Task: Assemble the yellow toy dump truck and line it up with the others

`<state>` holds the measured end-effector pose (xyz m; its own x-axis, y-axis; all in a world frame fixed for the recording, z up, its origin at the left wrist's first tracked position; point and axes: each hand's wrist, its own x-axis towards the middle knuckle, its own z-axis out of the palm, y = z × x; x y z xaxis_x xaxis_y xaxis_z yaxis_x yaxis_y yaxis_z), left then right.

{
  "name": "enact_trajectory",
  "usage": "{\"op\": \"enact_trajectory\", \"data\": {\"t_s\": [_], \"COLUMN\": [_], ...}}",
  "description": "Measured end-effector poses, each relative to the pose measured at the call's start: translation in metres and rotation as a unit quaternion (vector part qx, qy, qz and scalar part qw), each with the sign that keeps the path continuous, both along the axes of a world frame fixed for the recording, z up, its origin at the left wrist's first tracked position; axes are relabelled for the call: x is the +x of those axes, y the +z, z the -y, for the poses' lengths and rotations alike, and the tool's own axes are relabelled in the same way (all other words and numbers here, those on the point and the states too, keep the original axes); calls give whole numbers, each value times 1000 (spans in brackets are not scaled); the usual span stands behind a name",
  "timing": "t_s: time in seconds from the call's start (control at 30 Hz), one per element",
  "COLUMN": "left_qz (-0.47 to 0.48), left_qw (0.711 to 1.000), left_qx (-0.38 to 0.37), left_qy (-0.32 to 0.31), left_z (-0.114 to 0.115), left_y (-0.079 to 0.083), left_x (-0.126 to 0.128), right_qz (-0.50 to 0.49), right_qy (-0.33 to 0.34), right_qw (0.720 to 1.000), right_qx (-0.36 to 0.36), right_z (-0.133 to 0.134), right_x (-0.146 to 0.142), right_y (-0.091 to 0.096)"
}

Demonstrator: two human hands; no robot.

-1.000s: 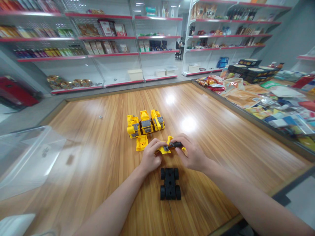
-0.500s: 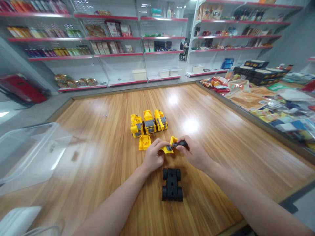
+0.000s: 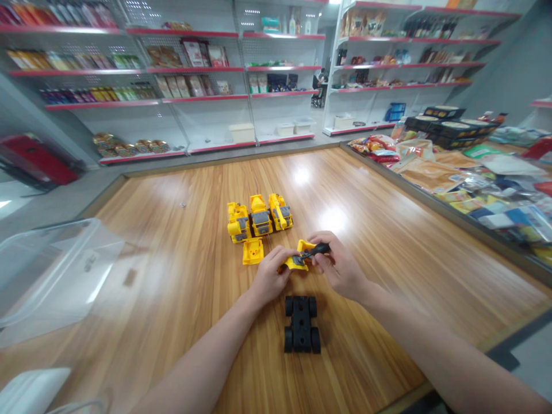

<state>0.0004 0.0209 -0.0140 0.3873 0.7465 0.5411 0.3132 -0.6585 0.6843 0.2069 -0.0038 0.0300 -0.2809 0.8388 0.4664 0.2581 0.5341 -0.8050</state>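
My left hand (image 3: 272, 272) is closed on a yellow toy truck part (image 3: 293, 264) with a grey piece on it, pressing it near the tabletop. In my right hand (image 3: 340, 265) is a black-handled screwdriver (image 3: 319, 249), its shaft slanting down to the grey piece. The tip is too small to make out. Just below both hands lies a black wheeled toy chassis (image 3: 301, 325). A loose yellow toy part (image 3: 253, 252) is left of my left hand. Beyond it stand three yellow toy construction trucks (image 3: 260, 216) side by side.
The wooden table (image 3: 194, 259) has a raised dark rim. A clear plastic bin (image 3: 56, 270) stands at the left, with a white object (image 3: 37, 391) nearer me. Packaged goods (image 3: 448, 167) lie heaped at the right. Stocked shelves (image 3: 198, 98) line the back.
The fingers of my right hand have shifted slightly around the screwdriver handle, and the handle's angle differs a little. My left hand keeps its hold on the yellow part.
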Motion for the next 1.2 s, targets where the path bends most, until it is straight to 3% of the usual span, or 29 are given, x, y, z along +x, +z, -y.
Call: {"op": "enact_trajectory", "data": {"t_s": [0.17,0.57,0.77,1.2], "left_qz": [-4,-28,-14,-17], "left_qw": [1000,999,999,998], "left_qx": [-1,-26,-33,-31], "left_qy": [8,-37,-38,-48], "left_z": [-4,0,1,2], "left_y": [-4,-4,-4,2], "left_x": [0,1,1,2], "right_qz": [-21,35,50,38], "right_qy": [37,-53,-19,-52], "right_qw": [999,997,996,994], "right_qx": [27,33,72,91], "right_z": [-1,-5,1,4], "right_x": [-1,5,4,3], "right_y": [-2,1,12,14]}}
